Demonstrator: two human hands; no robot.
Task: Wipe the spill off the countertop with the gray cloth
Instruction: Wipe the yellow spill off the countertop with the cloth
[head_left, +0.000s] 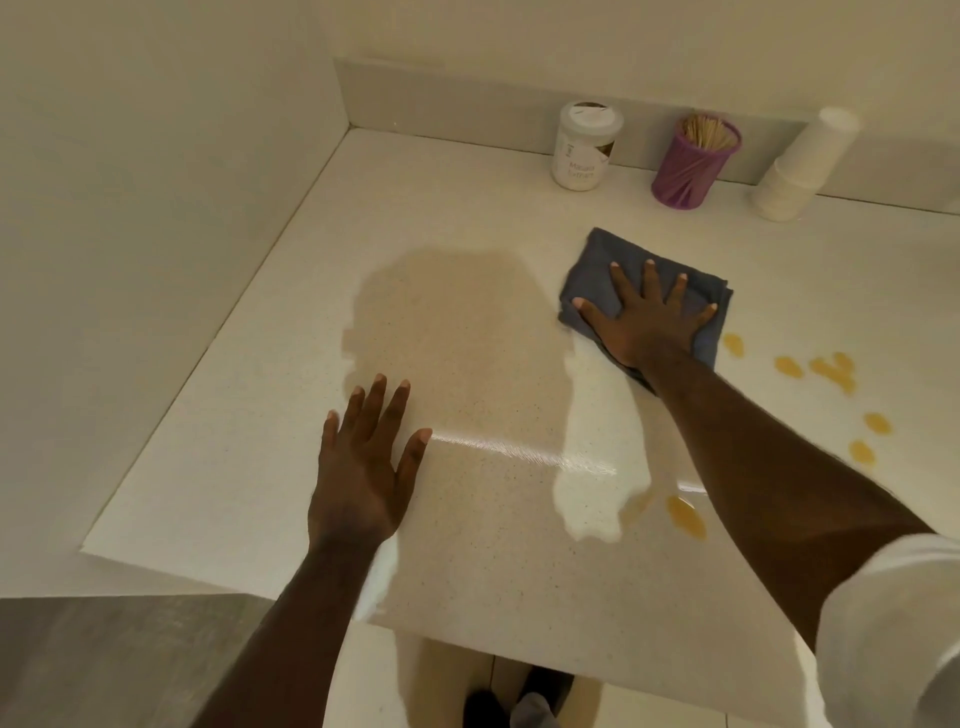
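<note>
The folded gray cloth (597, 265) lies flat on the white speckled countertop (249, 426), right of centre. My right hand (647, 317) presses down on it with the fingers spread. The spill shows as several amber drops (788, 366) right of the cloth, with a longer amber smear (685, 517) near the front edge beside my right forearm. My left hand (363, 467) rests flat on the bare countertop to the left, fingers apart, holding nothing.
Along the back wall stand a white lidded jar (584, 148), a purple mesh holder of wooden sticks (693, 163) and a stack of white paper cups (802, 166). A wall borders the countertop on the left. The floor and a shoe (530, 699) show below the front edge.
</note>
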